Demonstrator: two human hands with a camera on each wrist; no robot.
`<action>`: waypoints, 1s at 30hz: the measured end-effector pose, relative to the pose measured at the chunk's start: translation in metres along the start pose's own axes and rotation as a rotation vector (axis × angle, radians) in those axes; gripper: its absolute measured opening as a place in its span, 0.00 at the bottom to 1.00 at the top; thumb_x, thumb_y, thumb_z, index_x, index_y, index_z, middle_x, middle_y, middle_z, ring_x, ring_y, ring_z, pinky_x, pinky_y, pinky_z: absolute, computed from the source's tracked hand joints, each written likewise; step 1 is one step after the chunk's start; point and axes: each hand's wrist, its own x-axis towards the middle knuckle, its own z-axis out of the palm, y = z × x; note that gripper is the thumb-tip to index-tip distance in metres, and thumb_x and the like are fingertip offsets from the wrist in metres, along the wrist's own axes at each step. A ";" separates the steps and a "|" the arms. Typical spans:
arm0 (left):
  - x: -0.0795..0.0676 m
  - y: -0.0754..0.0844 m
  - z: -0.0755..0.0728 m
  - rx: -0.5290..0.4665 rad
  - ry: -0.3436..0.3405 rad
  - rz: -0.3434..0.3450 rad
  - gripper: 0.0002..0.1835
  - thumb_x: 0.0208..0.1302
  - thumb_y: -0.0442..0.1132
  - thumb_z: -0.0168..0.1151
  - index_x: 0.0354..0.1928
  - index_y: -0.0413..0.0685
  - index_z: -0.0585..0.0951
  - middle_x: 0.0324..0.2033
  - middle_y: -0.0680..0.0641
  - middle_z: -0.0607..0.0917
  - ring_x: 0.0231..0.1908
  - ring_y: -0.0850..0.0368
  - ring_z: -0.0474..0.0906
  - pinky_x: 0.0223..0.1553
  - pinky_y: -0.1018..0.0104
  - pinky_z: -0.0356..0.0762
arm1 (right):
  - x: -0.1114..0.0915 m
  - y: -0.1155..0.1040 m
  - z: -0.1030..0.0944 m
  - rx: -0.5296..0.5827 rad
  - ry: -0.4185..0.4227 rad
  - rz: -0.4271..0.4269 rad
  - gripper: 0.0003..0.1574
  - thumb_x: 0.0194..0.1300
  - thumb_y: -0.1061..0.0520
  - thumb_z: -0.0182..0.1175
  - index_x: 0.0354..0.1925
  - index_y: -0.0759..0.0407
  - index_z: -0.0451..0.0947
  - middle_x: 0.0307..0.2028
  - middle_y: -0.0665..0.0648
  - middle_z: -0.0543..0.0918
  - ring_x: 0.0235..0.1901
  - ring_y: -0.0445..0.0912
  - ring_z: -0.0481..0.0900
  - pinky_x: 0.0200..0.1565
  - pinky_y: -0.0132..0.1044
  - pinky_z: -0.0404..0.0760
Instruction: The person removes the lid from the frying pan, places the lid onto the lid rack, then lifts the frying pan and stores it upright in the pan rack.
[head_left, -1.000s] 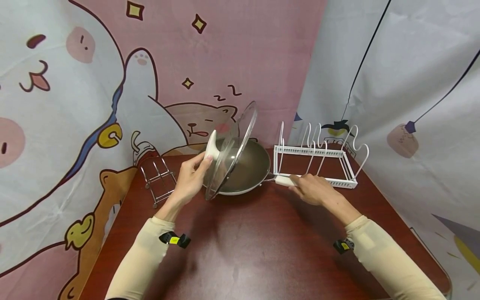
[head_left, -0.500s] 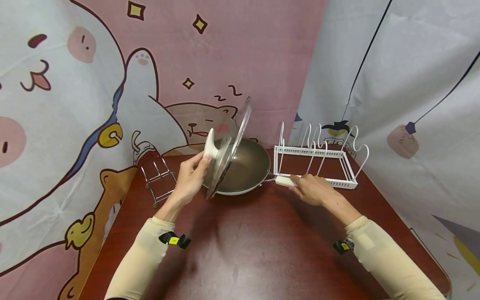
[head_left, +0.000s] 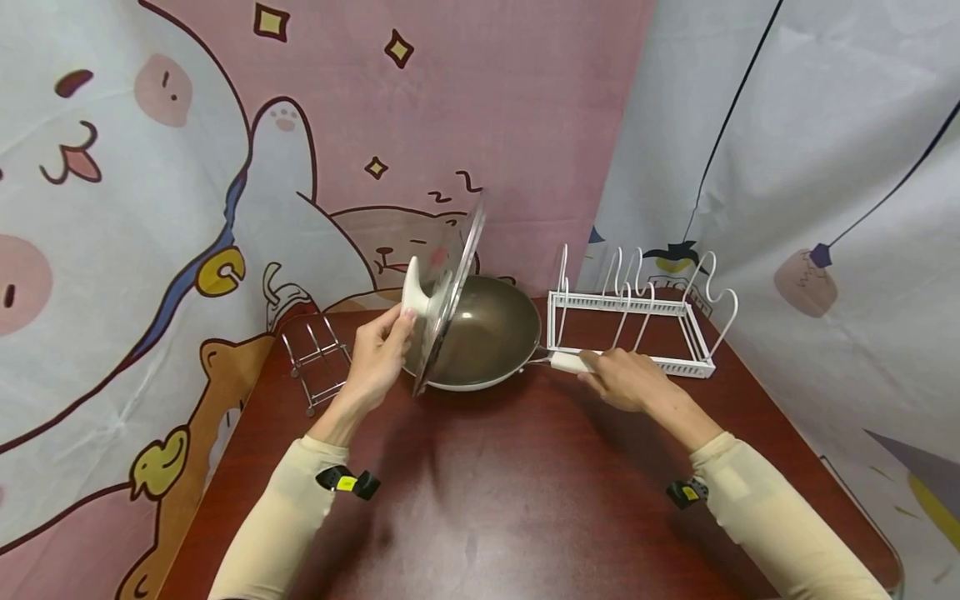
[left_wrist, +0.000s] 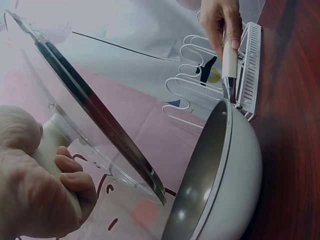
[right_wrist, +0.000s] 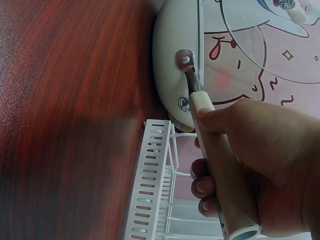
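Pan (head_left: 495, 333) is sitting upright on the dark red desk (head_left: 480, 500), showing its brown inside. The right hand (head_left: 626, 379) is gripping the pan's white handle (head_left: 567, 362), which is pointing out to the right of the pan; in the right wrist view, the thumb is pressing one side while the fingers are curling round the other. The left hand (head_left: 377, 354), just left of the pan, is holding the lid (head_left: 453, 292) by its white knob (head_left: 412, 298), fingers wrapping round it. The glass lid is tilting almost upright above the left part of the pan, its upper edge leaning to the right; whether its low edge is touching the pan's rim, I cannot tell. Right of the pan, a white rack (head_left: 678, 367) is standing, raising its wire loops, while left of the pan, a small metal stand (head_left: 318, 356) is resting. Behind the pan, a cloth (head_left: 525, 125) is hanging, showing cartoon animals. Cream sleeves (head_left: 285, 508) are covering both arms in front of the pan.
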 end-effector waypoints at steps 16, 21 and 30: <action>-0.001 -0.002 0.000 -0.069 0.022 -0.059 0.20 0.79 0.52 0.55 0.60 0.46 0.82 0.28 0.54 0.74 0.21 0.67 0.64 0.18 0.77 0.63 | 0.001 0.001 0.002 0.005 -0.011 0.004 0.18 0.74 0.43 0.61 0.54 0.51 0.78 0.31 0.58 0.86 0.27 0.52 0.85 0.21 0.47 0.75; 0.000 -0.002 0.000 -0.078 0.033 -0.067 0.21 0.78 0.53 0.55 0.58 0.46 0.82 0.28 0.55 0.74 0.22 0.67 0.64 0.18 0.77 0.63 | 0.000 0.001 0.001 0.003 -0.008 0.001 0.19 0.74 0.43 0.61 0.54 0.51 0.78 0.31 0.58 0.86 0.28 0.53 0.85 0.22 0.48 0.76; -0.002 -0.001 -0.001 -0.071 0.042 -0.088 0.22 0.78 0.56 0.54 0.57 0.46 0.82 0.29 0.56 0.74 0.24 0.65 0.65 0.19 0.76 0.64 | 0.000 0.000 0.001 0.002 -0.011 0.003 0.18 0.74 0.43 0.61 0.52 0.52 0.78 0.31 0.59 0.86 0.28 0.54 0.86 0.22 0.49 0.77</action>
